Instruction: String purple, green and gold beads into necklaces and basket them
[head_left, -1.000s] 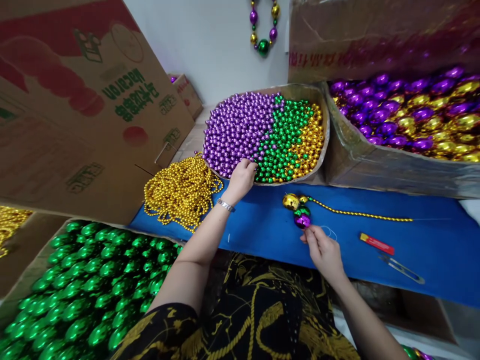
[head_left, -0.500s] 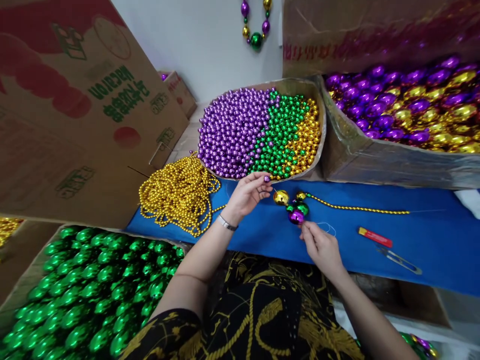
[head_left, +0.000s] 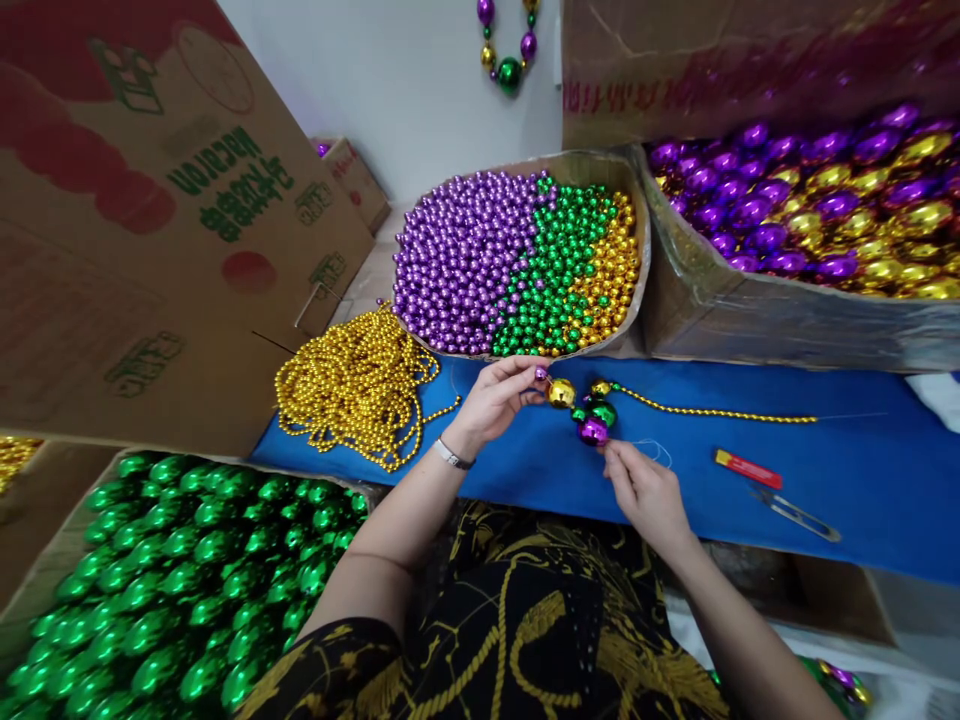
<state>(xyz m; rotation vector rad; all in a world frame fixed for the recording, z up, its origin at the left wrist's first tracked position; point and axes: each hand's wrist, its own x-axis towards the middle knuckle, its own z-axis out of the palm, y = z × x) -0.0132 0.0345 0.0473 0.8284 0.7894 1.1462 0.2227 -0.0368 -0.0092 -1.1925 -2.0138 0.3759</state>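
My left hand point(head_left: 495, 400) pinches a small purple bead point(head_left: 541, 373) between thumb and fingertips, just left of a large gold bead point(head_left: 561, 393). Beside that, a large green bead point(head_left: 602, 414), smaller beads and a large purple bead point(head_left: 592, 431) sit clustered on the strand. Fingers closed, my right hand point(head_left: 646, 495) grips at the purple bead's lower edge, where a thin white thread point(head_left: 660, 452) loops out. The exact pinch point is hidden. A tail of tiny gold beads point(head_left: 712, 411) stretches rightward over the blue cloth point(head_left: 847, 470), ending in bare thread.
A carton of small purple, green and gold beads point(head_left: 517, 250) stands behind my hands. Gold bead chains point(head_left: 352, 385) are heaped left. Large green beads point(head_left: 187, 580) fill a box at lower left; purple and gold ones point(head_left: 817, 210) fill another at right. A red cutter point(head_left: 748, 468) lies near thread snips point(head_left: 799, 512).
The small purple bead has come nearer to the large gold bead, together with my left fingertips. My right hand stays almost in place. The whole view has shifted slightly.
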